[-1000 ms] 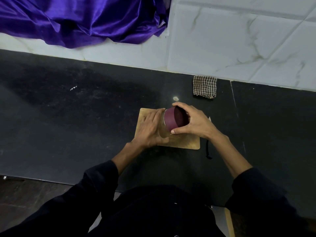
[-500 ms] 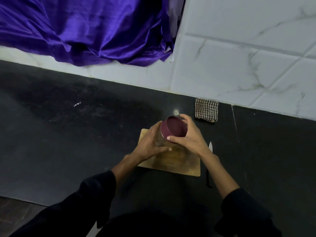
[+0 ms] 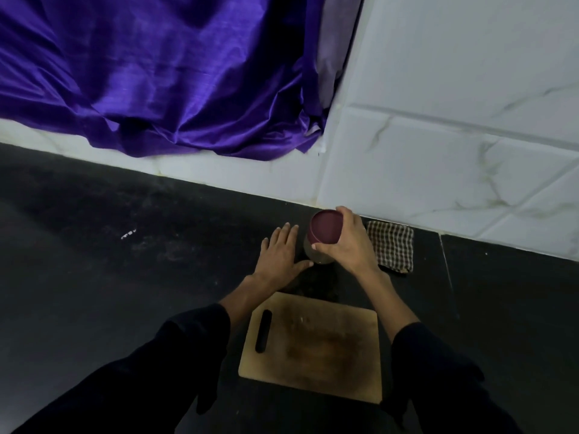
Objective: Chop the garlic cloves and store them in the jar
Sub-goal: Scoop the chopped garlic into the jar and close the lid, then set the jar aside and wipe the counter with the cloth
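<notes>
My right hand (image 3: 347, 245) grasps the jar (image 3: 322, 242) by its maroon lid (image 3: 325, 227), thumb on the near rim, fingers curled over the far side. The jar stands on the black bench (image 3: 125, 277), near the wall, just beyond the far edge of the board (image 3: 313, 346). Whether its base fully rests on the bench I cannot tell. Its contents are not discernible.

My left hand (image 3: 282, 256) is released: fingers straight, palm down on the bench, thumb tip touching or just beside the lower jar.

The board lies nearer to me, between my sleeves, handle slot (image 3: 263, 331) to the left, with a dark stain in the centre.

A checked cloth (image 3: 391, 250) lies folded just right of my right hand, against the tiled wall (image 3: 454, 151). Purple fabric (image 3: 163, 76) hangs over the ledge at far left.
</notes>
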The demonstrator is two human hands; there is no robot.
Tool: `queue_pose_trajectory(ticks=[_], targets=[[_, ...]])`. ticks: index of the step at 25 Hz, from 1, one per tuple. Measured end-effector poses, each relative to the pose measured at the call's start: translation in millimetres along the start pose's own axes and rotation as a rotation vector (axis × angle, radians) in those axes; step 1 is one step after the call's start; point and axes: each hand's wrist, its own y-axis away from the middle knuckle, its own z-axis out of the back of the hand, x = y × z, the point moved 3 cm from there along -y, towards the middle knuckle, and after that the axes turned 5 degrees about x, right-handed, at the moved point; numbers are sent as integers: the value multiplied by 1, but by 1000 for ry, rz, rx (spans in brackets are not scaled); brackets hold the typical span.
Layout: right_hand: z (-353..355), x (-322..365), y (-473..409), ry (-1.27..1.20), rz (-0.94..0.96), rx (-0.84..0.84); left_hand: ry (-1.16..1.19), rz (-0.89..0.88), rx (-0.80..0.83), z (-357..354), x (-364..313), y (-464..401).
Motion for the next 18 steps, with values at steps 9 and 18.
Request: queue_pose_trajectory(ticks=[9,18], targets=[[-13,-9,-31,33,-22,22,-8,-9,57,-5,4,-24],[-7,-15,19,-76,0,-26,65,-21,12,-7,5,25]])
